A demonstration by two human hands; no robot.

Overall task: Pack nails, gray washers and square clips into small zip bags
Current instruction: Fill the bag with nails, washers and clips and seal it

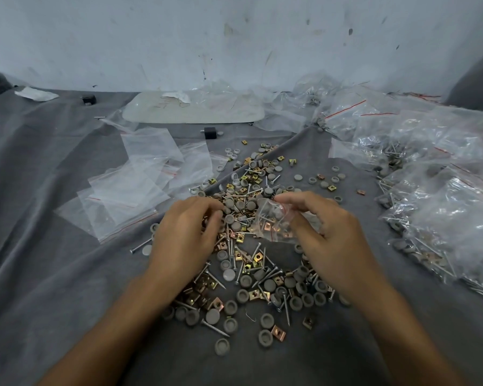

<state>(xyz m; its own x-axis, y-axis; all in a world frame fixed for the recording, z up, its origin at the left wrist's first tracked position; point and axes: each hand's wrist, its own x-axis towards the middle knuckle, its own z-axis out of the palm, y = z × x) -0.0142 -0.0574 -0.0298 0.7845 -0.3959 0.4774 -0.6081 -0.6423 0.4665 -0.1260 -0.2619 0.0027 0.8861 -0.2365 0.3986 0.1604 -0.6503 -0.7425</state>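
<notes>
A loose heap of gray washers [246,280], nails [286,309] and brass square clips [215,303] lies on the gray cloth [53,274] in front of me. My right hand [329,235] pinches a small clear zip bag [273,221] by its rim; the bag holds some washers, clips and nails. My left hand [187,232] rests on the heap just left of the bag, fingers curled down among the washers. Whether those fingers hold a piece is hidden.
Empty zip bags [140,188] with red strips lie spread at the left. Filled bags [444,207] are piled at the right. A white tray [193,110] and a small black block [210,133] sit farther back, near the wall.
</notes>
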